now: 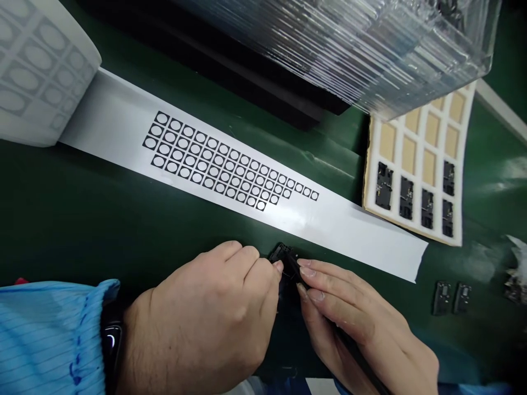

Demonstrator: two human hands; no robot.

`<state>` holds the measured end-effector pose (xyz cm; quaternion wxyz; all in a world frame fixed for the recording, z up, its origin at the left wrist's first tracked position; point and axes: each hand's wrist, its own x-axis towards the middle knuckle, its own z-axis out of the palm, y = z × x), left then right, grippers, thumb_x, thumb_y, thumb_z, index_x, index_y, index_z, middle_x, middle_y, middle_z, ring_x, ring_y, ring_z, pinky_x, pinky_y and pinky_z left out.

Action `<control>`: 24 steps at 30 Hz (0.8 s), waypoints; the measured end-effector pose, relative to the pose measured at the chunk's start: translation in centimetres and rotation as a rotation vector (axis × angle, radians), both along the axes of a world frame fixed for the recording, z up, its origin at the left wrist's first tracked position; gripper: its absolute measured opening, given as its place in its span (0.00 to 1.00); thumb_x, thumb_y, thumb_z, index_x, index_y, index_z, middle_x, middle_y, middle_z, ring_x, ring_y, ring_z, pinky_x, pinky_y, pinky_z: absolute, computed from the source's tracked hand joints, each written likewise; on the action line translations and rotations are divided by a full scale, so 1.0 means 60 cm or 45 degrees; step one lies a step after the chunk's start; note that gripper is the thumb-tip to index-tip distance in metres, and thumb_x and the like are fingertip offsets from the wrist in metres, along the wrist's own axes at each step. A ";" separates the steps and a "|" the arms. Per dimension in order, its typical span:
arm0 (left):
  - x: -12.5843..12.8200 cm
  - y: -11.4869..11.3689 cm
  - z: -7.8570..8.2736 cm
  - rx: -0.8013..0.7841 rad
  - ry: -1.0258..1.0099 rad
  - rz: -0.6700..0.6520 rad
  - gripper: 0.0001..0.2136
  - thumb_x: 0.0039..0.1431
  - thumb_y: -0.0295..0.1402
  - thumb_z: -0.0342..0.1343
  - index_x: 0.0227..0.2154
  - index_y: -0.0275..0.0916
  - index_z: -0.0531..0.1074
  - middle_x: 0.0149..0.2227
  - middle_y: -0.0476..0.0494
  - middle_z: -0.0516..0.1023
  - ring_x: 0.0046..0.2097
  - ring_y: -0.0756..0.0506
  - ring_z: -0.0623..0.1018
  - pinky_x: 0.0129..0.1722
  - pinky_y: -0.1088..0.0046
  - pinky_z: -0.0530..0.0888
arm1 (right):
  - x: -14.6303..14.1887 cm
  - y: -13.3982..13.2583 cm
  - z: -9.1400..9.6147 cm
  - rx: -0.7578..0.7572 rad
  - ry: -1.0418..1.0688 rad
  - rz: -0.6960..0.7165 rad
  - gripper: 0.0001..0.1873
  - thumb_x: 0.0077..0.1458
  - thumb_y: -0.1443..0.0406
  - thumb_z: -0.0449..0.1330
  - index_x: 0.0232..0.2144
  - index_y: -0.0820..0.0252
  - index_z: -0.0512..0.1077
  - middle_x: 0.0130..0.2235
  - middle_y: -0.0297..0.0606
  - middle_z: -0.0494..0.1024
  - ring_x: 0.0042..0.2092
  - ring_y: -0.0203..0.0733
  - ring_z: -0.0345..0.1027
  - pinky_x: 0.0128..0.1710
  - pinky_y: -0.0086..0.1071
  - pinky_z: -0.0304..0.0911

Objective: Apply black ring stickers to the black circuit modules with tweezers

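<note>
My left hand (209, 312) is curled, its fingertips pinching a small black part (283, 253) on the green mat. My right hand (354, 315) meets it from the right, fingers pressed together around a thin dark tool (358, 356) whose tip touches the part. Just beyond the hands lies a long white liner strip (358, 230) carrying several rows of small black square stickers with round white centres (222, 162). Most of the black part is hidden by my fingers.
A foam tray (415, 148) at the right holds several black parts in its lower pockets. Two loose black parts (450, 298) lie on the mat near the right edge. A stack of clear plastic trays (370, 49) fills the top. A roll of liner (37, 66) is top left.
</note>
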<state>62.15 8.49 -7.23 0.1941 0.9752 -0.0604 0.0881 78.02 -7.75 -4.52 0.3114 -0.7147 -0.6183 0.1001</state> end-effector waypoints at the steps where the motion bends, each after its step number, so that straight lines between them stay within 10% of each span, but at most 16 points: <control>1: 0.000 0.000 0.001 -0.003 0.006 0.003 0.12 0.70 0.26 0.51 0.47 0.26 0.77 0.36 0.36 0.77 0.34 0.39 0.75 0.28 0.59 0.74 | -0.001 0.001 0.001 0.000 0.008 -0.007 0.18 0.53 0.83 0.68 0.44 0.66 0.79 0.48 0.42 0.85 0.54 0.46 0.80 0.55 0.38 0.81; 24: 0.000 -0.001 -0.003 -0.015 -0.003 0.003 0.13 0.70 0.26 0.51 0.49 0.24 0.78 0.34 0.36 0.77 0.33 0.39 0.75 0.26 0.59 0.74 | 0.014 -0.003 0.000 -0.040 0.138 0.027 0.17 0.56 0.81 0.67 0.46 0.64 0.76 0.50 0.42 0.84 0.55 0.44 0.79 0.58 0.36 0.78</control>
